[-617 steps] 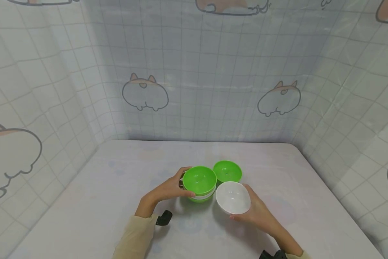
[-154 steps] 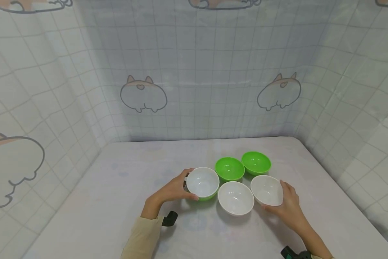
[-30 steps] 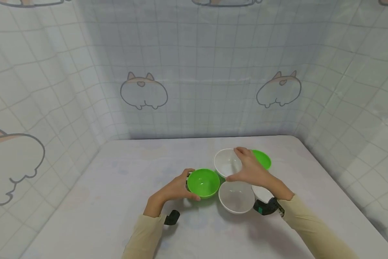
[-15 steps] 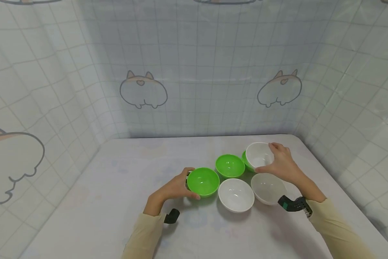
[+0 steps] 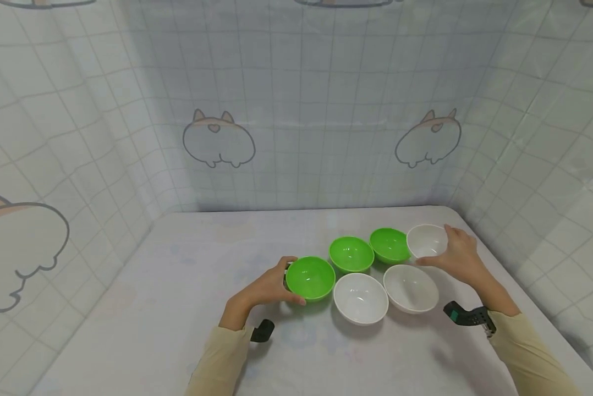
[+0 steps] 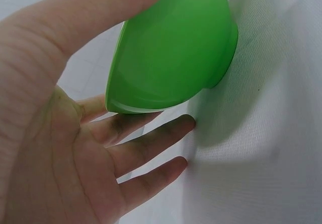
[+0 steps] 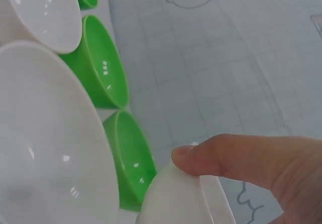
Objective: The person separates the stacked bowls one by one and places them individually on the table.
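My left hand (image 5: 268, 287) holds a green bowl (image 5: 310, 279) by its side, thumb near the front and fingers around the back. In the left wrist view, the thumb overlaps the tilted-looking green bowl (image 6: 173, 53), and the lower fingers spread beneath its rim. At the back right, my right hand (image 5: 459, 257) grips a white bowl (image 5: 425, 241) across its rim. A fingertip presses that white bowl (image 7: 176, 196) in the right wrist view. Just left of it stands another green bowl (image 5: 388, 246).
A further green bowl (image 5: 351, 254) is in the back row. Two white bowls, a left one (image 5: 361, 298) and a right one (image 5: 411, 289), form the front row beside the left-hand bowl. The pale table (image 5: 177, 308) is enclosed by a gridded curtain (image 5: 321, 137).
The left-hand stack has shrunk to a green bowl while bowls have spread rightward in two rows. In the last second my right hand carried a white bowl rightward, past both back green bowls.
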Motion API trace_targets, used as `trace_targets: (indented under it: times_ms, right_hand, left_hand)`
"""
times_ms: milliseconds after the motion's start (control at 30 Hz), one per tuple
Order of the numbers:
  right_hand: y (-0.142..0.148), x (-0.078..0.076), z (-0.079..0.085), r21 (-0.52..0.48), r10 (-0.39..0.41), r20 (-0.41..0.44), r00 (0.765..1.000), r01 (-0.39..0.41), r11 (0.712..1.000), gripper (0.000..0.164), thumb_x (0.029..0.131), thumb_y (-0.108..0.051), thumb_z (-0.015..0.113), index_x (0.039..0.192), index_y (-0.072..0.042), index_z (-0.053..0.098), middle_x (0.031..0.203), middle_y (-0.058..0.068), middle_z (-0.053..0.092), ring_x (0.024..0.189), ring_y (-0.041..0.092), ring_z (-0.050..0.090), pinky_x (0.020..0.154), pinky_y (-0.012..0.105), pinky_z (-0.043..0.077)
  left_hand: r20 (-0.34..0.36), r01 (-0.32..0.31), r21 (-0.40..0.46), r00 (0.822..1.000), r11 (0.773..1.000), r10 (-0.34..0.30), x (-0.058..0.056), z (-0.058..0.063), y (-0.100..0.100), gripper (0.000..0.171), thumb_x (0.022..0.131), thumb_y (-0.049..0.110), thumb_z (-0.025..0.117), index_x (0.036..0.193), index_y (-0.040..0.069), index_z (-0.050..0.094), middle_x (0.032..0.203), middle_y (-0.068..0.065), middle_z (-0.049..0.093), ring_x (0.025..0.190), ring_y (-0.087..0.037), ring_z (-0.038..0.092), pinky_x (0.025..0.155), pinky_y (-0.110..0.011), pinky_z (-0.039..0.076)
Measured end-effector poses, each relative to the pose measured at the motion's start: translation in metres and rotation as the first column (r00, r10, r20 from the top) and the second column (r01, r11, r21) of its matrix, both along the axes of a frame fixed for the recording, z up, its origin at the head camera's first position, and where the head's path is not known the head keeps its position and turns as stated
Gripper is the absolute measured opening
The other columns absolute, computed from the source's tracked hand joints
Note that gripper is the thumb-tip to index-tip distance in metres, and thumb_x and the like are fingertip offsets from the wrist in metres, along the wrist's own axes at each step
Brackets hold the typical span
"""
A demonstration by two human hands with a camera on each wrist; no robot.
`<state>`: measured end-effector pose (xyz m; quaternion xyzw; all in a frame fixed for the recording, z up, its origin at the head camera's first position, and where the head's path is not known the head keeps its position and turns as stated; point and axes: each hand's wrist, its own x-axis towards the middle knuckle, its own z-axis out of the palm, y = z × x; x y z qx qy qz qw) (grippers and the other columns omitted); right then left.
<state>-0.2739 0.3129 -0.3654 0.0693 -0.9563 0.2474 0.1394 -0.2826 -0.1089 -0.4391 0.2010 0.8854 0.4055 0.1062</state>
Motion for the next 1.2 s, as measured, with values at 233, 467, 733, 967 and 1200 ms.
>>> trace_targets:
  times_ms: [233, 467, 733, 967, 1200]
  right_hand:
    - [0.016, -0.002, -0.015, 0.046, -0.028, -0.024, 0.999, 0.029, 0.999, 0.109, 0.064, -0.025, 0.088, 0.13, 0.031, 0.023, 0.122, 0.053, 0.033, 0.114, 0.063, 0.032, 0.096, 0.07, 0.018]
    - [0.024, -0.004, -0.025, 0.06, -0.052, 0.006, 0.999, 0.052, 0.997, 0.105, 0.066, -0.026, 0.087, 0.129, 0.031, 0.025, 0.117, 0.052, 0.038, 0.108, 0.063, 0.036, 0.089, 0.068, 0.023]
    - [0.031, -0.006, -0.037, 0.052, -0.063, 0.047, 0.997, 0.06, 0.997, 0.1, 0.067, -0.026, 0.087, 0.125, 0.03, 0.028, 0.111, 0.05, 0.042, 0.102, 0.062, 0.04, 0.084, 0.065, 0.026]
    - [0.033, -0.008, -0.042, 0.025, -0.093, 0.141, 0.986, 0.09, 0.996, 0.111, 0.071, -0.029, 0.083, 0.133, 0.031, 0.013, 0.12, 0.054, 0.031, 0.107, 0.064, 0.033, 0.086, 0.067, 0.027]
    - [0.035, -0.008, -0.046, 0.017, -0.115, 0.183, 0.976, 0.114, 0.993, 0.115, 0.07, -0.03, 0.084, 0.134, 0.03, 0.01, 0.12, 0.054, 0.029, 0.106, 0.063, 0.031, 0.084, 0.067, 0.03]
  left_hand:
    - [0.004, -0.011, 0.011, 1.0, 1.0, 0.011, 0.0, -0.001, 0.002, 0.109, 0.064, 0.039, 0.09, 0.147, 0.008, 0.027, 0.133, -0.014, 0.05, 0.121, -0.028, 0.049, 0.097, -0.049, 0.041]
    - [0.016, -0.017, 0.015, 1.0, 1.0, 0.016, 0.001, -0.001, 0.002, 0.109, 0.064, 0.038, 0.09, 0.148, 0.009, 0.027, 0.134, -0.015, 0.049, 0.121, -0.029, 0.049, 0.097, -0.049, 0.041]
    - [0.018, -0.018, 0.014, 1.0, 1.0, 0.017, -0.001, -0.002, 0.001, 0.109, 0.064, 0.04, 0.09, 0.148, 0.011, 0.027, 0.134, -0.014, 0.049, 0.121, -0.028, 0.049, 0.097, -0.049, 0.041]
    - [0.007, -0.017, -0.001, 1.0, 1.0, 0.017, -0.003, -0.005, 0.001, 0.109, 0.063, 0.042, 0.09, 0.147, 0.012, 0.027, 0.133, -0.013, 0.049, 0.121, -0.028, 0.049, 0.096, -0.049, 0.041]
    - [0.004, -0.015, -0.005, 1.0, 1.0, 0.015, -0.003, -0.005, 0.001, 0.109, 0.064, 0.042, 0.09, 0.147, 0.012, 0.027, 0.133, -0.014, 0.049, 0.121, -0.028, 0.049, 0.097, -0.049, 0.041]
